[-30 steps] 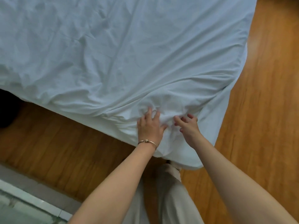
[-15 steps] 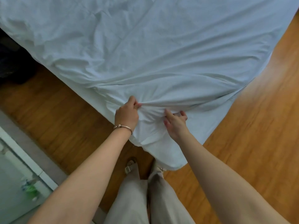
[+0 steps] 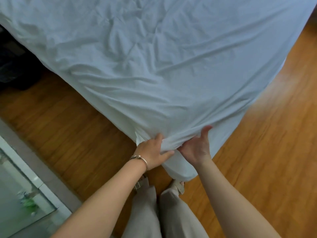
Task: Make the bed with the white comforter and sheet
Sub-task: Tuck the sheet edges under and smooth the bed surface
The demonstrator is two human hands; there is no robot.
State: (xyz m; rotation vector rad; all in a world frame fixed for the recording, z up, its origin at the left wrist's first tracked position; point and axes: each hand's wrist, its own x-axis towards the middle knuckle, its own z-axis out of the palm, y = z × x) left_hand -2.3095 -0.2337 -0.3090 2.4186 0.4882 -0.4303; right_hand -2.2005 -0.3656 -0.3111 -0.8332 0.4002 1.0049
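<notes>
While no writing shows, both hands, left (image 3: 152,152) and right (image 3: 197,148), grip the white sheet (image 3: 154,74) corner.

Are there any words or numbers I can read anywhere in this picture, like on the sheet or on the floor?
No, there are none to read.
Sheet: plain white, no label or print showing.
Floor: bare wood, no writing.
Bracelet on the left wrist: no letters can be made out.
Glass panel at the lower left: only blurred green and white shapes, too blurred to read as words.
</notes>
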